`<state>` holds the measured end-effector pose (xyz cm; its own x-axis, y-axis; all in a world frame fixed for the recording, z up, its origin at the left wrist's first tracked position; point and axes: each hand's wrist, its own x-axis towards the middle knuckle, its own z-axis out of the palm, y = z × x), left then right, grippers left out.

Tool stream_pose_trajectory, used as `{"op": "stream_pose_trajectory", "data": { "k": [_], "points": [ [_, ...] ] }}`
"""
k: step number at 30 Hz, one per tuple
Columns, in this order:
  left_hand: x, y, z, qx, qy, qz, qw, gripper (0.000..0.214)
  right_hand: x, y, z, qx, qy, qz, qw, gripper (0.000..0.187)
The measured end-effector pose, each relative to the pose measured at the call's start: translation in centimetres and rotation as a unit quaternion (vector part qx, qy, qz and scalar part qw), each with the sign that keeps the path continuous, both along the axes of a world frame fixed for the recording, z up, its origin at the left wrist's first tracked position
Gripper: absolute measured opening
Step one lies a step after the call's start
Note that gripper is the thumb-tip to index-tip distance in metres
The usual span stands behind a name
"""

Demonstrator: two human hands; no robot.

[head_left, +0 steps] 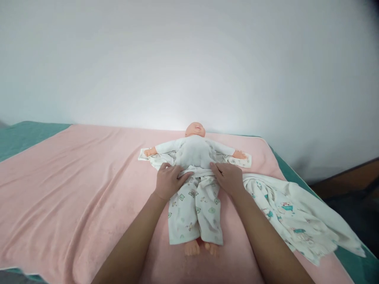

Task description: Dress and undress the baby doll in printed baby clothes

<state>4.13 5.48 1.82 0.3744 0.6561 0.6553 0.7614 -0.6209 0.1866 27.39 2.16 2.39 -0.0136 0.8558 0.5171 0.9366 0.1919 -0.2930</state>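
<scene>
A baby doll (196, 130) lies on its back with its head toward the wall and its arms spread wide. It wears a white long-sleeved top (195, 152) and white patterned pants (194, 209), with its feet showing below the cuffs. My left hand (170, 179) grips the waistband on the left side, thumb lying over the rolled edge. On the opposite side my right hand (229, 177) pinches the same waistband. Beneath the doll's arms a printed white garment (161, 159) is spread out, its middle hidden by the body.
A crumpled white cloth with teal prints (290, 213) lies at the right, close to my right forearm. A pink blanket (74, 177) covers much of the green bedding (35, 136). Behind stands a pale wall (148, 63); a dark area lies beyond the right edge.
</scene>
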Motion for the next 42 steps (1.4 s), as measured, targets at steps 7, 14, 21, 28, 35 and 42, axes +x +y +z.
{"op": "stream_pose_trajectory", "data": {
  "k": [7, 14, 21, 28, 35, 42],
  "points": [
    [-0.2, -1.1, 0.3, -0.192, -0.077, 0.027, 0.978, 0.038, 0.4, -0.8, -1.3, -0.094, 0.193, 0.062, 0.975, 0.048],
    [0.0, 0.0, 0.5, -0.279, -0.213, -0.08, 0.933, 0.047, -0.4, -1.3, -1.2, -0.173, 0.433, 0.129, 0.875, 0.039],
    [0.4, 0.3, -0.1, -0.237, -0.155, 0.001, 0.959, 0.039, -1.2, -1.0, -1.2, -0.12, 0.236, 0.028, 0.964, 0.035],
    [-0.4, -4.2, -0.6, -0.152, -0.187, 0.039, 0.97, 0.028, -2.7, -2.8, -0.7, -0.041, 0.087, -0.064, 0.993, 0.018],
    [-0.9, -6.7, -0.5, -0.19, -0.186, -0.09, 0.96, 0.032, -3.6, -5.4, -0.5, 0.014, 0.135, 0.139, 0.981, 0.013],
    [-1.4, -6.9, 0.8, -0.173, -0.098, -0.11, 0.974, 0.013, -3.9, -9.3, 3.2, -0.215, 0.139, 0.225, 0.94, 0.017]
  ]
}}
